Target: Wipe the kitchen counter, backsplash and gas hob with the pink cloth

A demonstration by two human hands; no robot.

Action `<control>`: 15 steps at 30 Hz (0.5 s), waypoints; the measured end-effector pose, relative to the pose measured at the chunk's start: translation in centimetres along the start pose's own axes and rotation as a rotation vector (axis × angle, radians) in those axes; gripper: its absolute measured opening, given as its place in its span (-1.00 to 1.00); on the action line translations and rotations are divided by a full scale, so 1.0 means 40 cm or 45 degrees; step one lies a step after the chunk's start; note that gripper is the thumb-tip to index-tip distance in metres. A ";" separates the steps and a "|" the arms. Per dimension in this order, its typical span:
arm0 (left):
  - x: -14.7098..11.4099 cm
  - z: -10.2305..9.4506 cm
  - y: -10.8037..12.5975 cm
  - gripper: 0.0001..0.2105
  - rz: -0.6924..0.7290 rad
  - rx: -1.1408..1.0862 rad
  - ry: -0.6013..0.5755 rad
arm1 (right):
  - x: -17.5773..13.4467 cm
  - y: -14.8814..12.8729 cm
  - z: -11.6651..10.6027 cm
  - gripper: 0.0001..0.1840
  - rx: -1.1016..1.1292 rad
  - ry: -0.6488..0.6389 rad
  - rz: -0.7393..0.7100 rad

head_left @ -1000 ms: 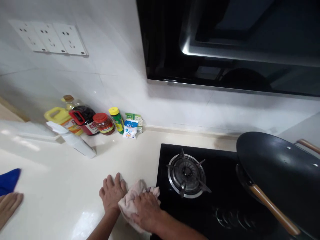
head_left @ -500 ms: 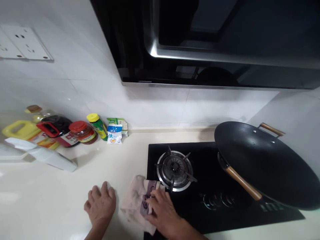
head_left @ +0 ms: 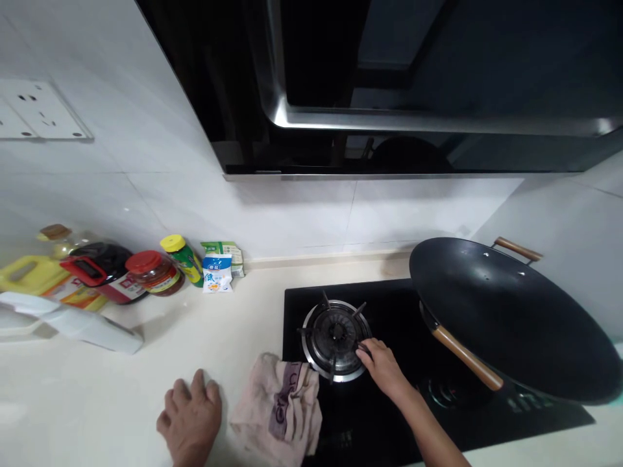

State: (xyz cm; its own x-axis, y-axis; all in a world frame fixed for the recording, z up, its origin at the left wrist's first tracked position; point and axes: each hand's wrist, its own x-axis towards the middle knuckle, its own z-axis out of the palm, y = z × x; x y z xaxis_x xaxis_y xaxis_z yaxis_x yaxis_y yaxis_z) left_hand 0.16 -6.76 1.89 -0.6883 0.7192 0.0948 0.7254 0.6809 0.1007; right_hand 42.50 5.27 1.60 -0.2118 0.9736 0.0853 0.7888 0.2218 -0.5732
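My right hand reaches over the black gas hob, its fingers closed on one prong of the pan support at the right side of the left burner. Flat on the pale counter, my left hand rests with its fingers a little apart and nothing in it. Between the two hands lies a crumpled pink cloth with a purple lettered band, partly over the hob's left edge.
A big black wok with wooden handles covers the hob's right side. Along the wall stand a spray bottle, a red-lidded jar, a yellow-capped container and seasoning packets. A range hood hangs above.
My right hand has let go of the cloth and moved right to the burner's pan support. The cloth stays by the hob's left edge. My left hand remains on the counter.
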 end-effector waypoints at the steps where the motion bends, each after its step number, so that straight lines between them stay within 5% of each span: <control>1: 0.000 0.000 -0.001 -0.43 -0.003 -0.002 -0.003 | 0.007 -0.001 0.007 -0.63 -0.013 -0.040 -0.003; 15: 0.005 0.027 -0.021 -0.46 -0.011 -0.012 0.033 | -0.013 -0.021 0.023 -0.46 0.140 0.257 -0.063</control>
State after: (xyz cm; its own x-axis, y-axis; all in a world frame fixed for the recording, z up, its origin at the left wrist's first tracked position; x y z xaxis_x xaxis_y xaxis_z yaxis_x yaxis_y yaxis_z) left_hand -0.60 -7.03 0.74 -0.6945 0.7094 0.1199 0.7195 0.6856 0.1112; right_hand 41.43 4.52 1.27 -0.1204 0.9552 0.2705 0.7106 0.2732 -0.6483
